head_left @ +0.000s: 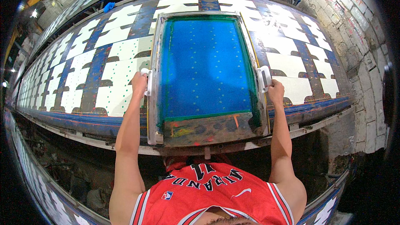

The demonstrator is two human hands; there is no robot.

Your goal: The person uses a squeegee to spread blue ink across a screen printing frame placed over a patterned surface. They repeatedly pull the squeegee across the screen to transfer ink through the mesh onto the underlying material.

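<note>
A large screen-printing frame (156, 100) with blue mesh (200, 66) edged in green lies on the long table in front of me. Small pale dots run in columns across the mesh. On its left side, my left hand (139, 84) is closed round a white handle (147, 82). My right hand (275, 92) grips the other white handle (264, 78) on the right side. Both arms reach forward, nearly level with each other. White cut fabric pieces (123, 64) flank the frame, and those just left of it carry green dots. Whatever lies beneath the mesh is hidden.
The long printing table (100, 121) has a dark blue, paint-stained top with rows of white fabric pieces. A small blue object (109, 7) sits at its far edge. Another table with white pieces runs behind it. A block wall (362, 58) stands at the right.
</note>
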